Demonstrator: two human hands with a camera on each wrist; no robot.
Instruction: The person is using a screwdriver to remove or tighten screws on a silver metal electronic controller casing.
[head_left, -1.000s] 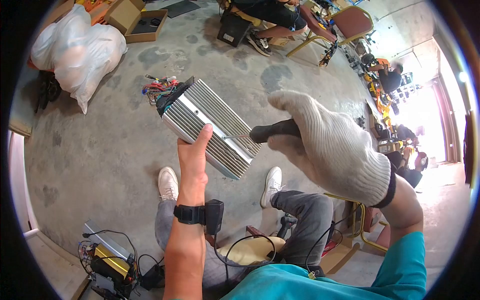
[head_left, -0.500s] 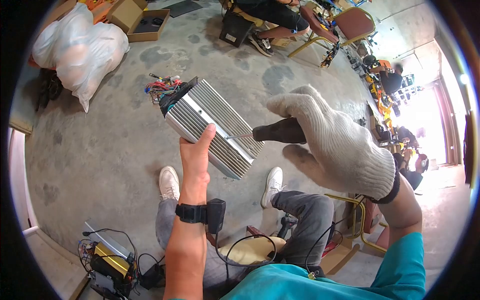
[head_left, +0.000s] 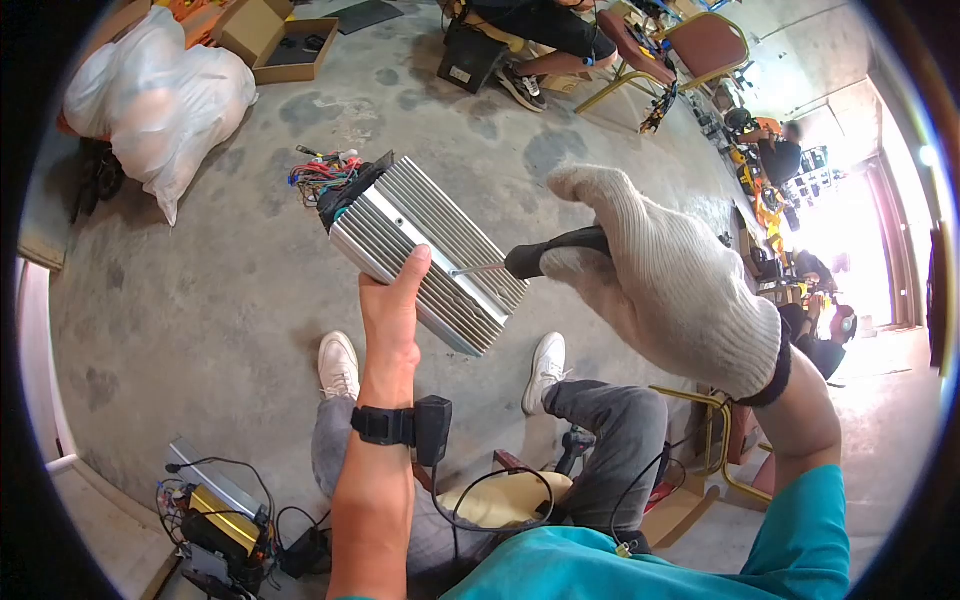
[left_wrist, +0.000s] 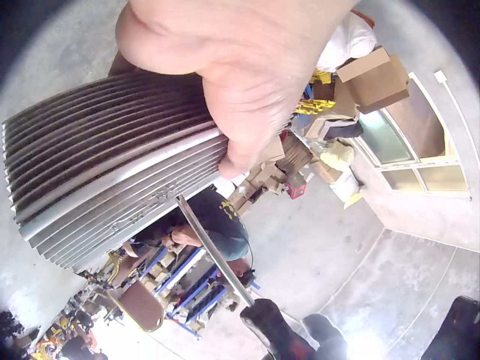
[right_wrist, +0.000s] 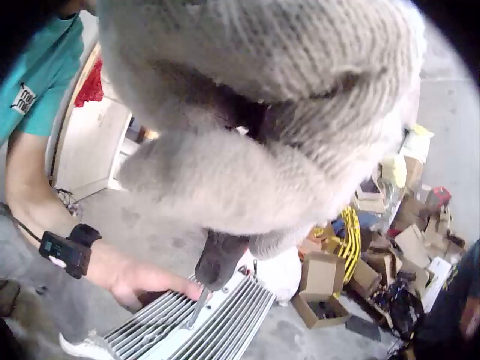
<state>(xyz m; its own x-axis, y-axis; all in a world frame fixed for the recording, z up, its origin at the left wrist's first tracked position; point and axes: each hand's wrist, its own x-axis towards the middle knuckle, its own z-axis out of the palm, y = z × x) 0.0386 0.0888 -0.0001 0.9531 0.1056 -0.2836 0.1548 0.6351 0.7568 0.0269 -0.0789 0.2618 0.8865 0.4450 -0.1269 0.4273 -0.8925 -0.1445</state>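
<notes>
A silver finned metal box [head_left: 455, 225], like a motor controller, is held tilted above the floor in my bare left hand [head_left: 388, 315]. The left thumb lies along its ribbed face, while the other fingers are hidden beneath. Coloured wires with connectors [head_left: 325, 180] stick out of the far end. My right hand [head_left: 680, 285], in a white knitted glove, grips the black handle of a screwdriver [head_left: 530, 260]. The thin shaft [left_wrist: 217, 251] reaches the smooth strip between the fins, its tip close to the left thumb. In the right wrist view, gloved fingers wrap the handle [right_wrist: 217, 261].
A white plastic sack [head_left: 160, 110] and an open cardboard box [head_left: 285, 65] stand at the far left. Wired electronics [head_left: 220, 520] lie on the lower left. Chairs [head_left: 705, 45] and other people are farther off. A cable [head_left: 500, 470] loops near my lap.
The gloved right hand has turned and shifted its fingers around the screwdriver handle. The tip stays on the strip, and the left hand and finned box have barely moved.
</notes>
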